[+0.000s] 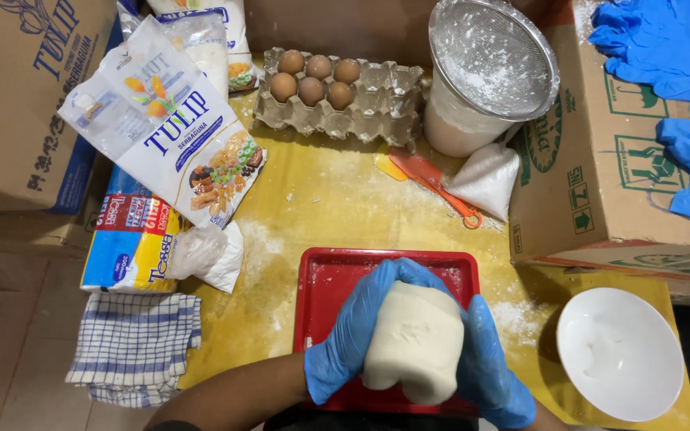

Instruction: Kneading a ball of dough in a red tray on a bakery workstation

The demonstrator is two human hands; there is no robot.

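A thick lump of pale dough [415, 342] is held between both my hands above a red tray [329, 279]. My left hand [350, 331], in a blue glove, cups the dough's left side and top. In a matching glove, my right hand [489, 371] presses against its right side. The tray rests on a floured yellow table [321, 191] near the front edge.
An egg carton [337, 97] with several brown eggs stands at the back. A sieve on a white tub [485, 72], an orange spatula [433, 182], flour bags [177, 128], a checked cloth [133, 345], a white bowl [618, 351] and cardboard boxes [600, 168] with spare blue gloves [664, 48] surround the tray.
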